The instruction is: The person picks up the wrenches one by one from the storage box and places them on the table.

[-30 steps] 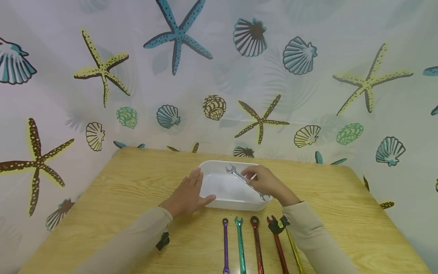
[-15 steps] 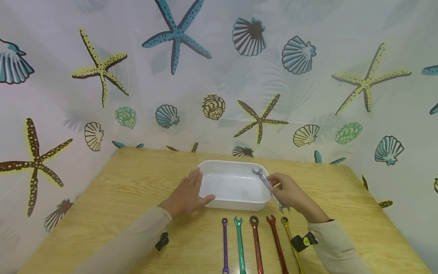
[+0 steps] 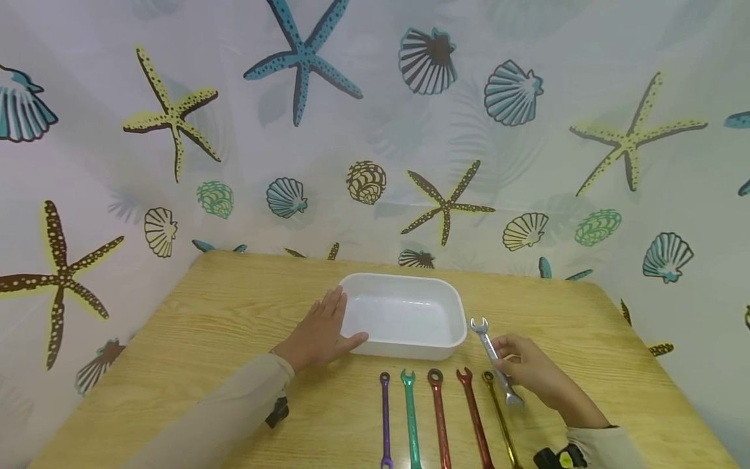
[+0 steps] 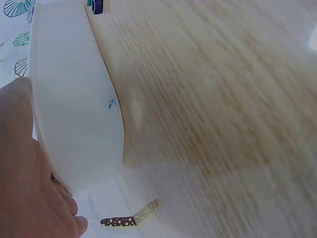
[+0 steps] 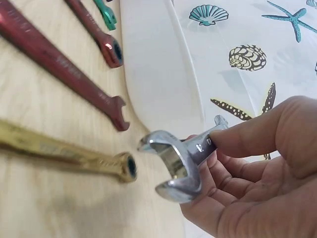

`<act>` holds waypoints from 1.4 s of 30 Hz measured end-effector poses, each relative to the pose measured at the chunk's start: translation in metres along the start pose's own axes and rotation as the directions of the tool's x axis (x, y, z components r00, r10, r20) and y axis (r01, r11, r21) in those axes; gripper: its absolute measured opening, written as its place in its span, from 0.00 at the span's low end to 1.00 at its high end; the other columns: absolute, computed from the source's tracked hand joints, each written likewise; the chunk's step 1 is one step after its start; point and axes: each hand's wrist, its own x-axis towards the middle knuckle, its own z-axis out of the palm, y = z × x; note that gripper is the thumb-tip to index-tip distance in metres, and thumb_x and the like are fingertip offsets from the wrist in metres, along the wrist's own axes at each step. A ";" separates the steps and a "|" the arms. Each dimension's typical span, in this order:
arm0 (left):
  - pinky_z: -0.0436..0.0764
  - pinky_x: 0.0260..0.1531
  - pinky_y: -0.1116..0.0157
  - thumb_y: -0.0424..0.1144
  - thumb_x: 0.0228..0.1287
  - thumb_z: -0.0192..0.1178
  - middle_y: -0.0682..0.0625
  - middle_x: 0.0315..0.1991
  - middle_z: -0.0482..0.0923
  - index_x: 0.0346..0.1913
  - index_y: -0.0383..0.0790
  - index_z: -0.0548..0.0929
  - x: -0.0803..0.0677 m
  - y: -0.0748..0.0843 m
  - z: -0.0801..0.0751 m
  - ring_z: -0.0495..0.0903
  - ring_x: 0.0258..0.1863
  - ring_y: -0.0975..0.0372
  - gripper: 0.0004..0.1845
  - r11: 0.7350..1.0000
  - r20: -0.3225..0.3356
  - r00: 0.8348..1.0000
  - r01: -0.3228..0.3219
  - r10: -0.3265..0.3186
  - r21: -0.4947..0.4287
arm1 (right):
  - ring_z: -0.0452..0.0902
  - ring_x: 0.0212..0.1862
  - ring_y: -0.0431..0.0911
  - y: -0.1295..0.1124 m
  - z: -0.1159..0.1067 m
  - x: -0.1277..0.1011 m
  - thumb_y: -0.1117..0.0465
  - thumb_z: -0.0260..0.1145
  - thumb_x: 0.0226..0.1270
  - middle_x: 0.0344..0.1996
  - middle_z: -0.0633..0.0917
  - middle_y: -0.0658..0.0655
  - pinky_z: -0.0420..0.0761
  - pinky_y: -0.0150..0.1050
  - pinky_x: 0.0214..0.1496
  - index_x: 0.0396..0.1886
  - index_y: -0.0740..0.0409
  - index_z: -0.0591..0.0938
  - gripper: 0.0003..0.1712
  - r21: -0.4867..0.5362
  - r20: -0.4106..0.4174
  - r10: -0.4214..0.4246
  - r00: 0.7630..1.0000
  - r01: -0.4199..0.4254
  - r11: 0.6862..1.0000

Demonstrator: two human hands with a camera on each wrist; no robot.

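My right hand (image 3: pixel 530 368) pinches a silver open-end wrench (image 3: pixel 491 352) between thumb and fingers, to the right of a white plastic tub (image 3: pixel 404 350). In the right wrist view the wrench's open jaw (image 5: pixel 178 168) faces the camera. My left hand (image 3: pixel 319 329) rests its straight fingers against the tub's left end, with the thumb at the front rim. A row of wrenches lies in front of the tub: purple (image 3: pixel 385 417), green (image 3: pixel 411 417), and two red ones, the nearer red wrench (image 3: pixel 476 417) beside a gold wrench (image 3: pixel 502 417).
The tub and wrenches stand on a wood-grain table (image 3: pixel 234 293). Behind it and at both sides hangs a white curtain (image 3: pixel 375 130) printed with starfish and shells. The silver wrench's lower end overlaps the space just right of the gold wrench in the head view.
My right hand has carried the silver wrench from over the tub to the right and toward me, beside the gold wrench. My left hand has stayed at the tub.
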 end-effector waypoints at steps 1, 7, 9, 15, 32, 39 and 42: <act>0.48 0.71 0.50 0.71 0.65 0.40 0.38 0.76 0.40 0.74 0.29 0.48 0.000 0.000 0.000 0.40 0.76 0.48 0.52 1.000 0.002 1.000 -0.001 0.001 0.002 | 0.78 0.45 0.53 0.003 -0.001 -0.003 0.71 0.54 0.70 0.48 0.73 0.71 0.82 0.47 0.41 0.58 0.79 0.64 0.21 0.007 0.006 0.006 1.000 -0.006 1.000; 0.48 0.71 0.50 0.71 0.65 0.39 0.38 0.76 0.40 0.74 0.29 0.48 0.000 -0.001 0.001 0.40 0.75 0.48 0.52 1.000 -0.001 1.000 -0.004 0.004 0.004 | 0.77 0.42 0.52 0.021 -0.008 -0.018 0.71 0.54 0.69 0.46 0.73 0.70 0.82 0.46 0.41 0.58 0.82 0.62 0.23 0.028 0.033 0.019 0.999 -0.020 0.999; 0.48 0.71 0.50 0.72 0.65 0.38 0.38 0.76 0.40 0.74 0.29 0.48 0.000 -0.001 0.001 0.40 0.76 0.48 0.52 1.000 -0.003 1.000 -0.006 0.006 0.003 | 0.77 0.42 0.52 0.025 -0.009 -0.023 0.71 0.55 0.69 0.46 0.73 0.70 0.83 0.46 0.41 0.58 0.83 0.61 0.24 0.028 0.045 0.027 0.999 -0.029 0.999; 0.48 0.71 0.50 0.71 0.65 0.39 0.38 0.76 0.39 0.74 0.29 0.46 0.000 -0.002 0.002 0.39 0.76 0.48 0.52 1.000 -0.001 1.000 -0.011 0.011 -0.005 | 0.76 0.41 0.50 0.036 -0.011 -0.034 0.70 0.56 0.68 0.45 0.74 0.68 0.82 0.43 0.40 0.57 0.83 0.62 0.25 0.004 0.043 0.063 0.997 -0.063 0.998; 0.48 0.71 0.50 0.71 0.65 0.39 0.37 0.76 0.40 0.74 0.28 0.47 -0.001 -0.001 0.000 0.40 0.75 0.48 0.52 1.000 -0.009 1.000 -0.016 0.016 -0.008 | 0.73 0.40 0.49 0.052 -0.011 -0.043 0.70 0.58 0.67 0.39 0.76 0.63 0.79 0.38 0.37 0.52 0.81 0.69 0.19 -0.080 -0.014 0.128 0.992 -0.129 0.988; 0.48 0.71 0.49 0.71 0.65 0.40 0.37 0.76 0.40 0.74 0.28 0.48 -0.001 -0.001 0.000 0.40 0.75 0.47 0.52 1.000 -0.011 1.000 -0.018 0.018 -0.012 | 0.74 0.32 0.47 0.050 -0.001 -0.041 0.71 0.61 0.62 0.33 0.79 0.58 0.79 0.37 0.30 0.46 0.75 0.74 0.14 -0.176 -0.136 0.194 0.972 -0.216 0.960; 0.49 0.71 0.49 0.70 0.66 0.40 0.36 0.76 0.41 0.74 0.28 0.48 -0.002 0.000 -0.001 0.41 0.75 0.47 0.52 1.000 -0.016 1.000 -0.022 0.022 -0.013 | 0.75 0.31 0.46 0.048 0.000 -0.041 0.71 0.62 0.61 0.32 0.79 0.58 0.79 0.38 0.30 0.45 0.74 0.75 0.13 -0.212 -0.157 0.199 0.967 -0.230 0.950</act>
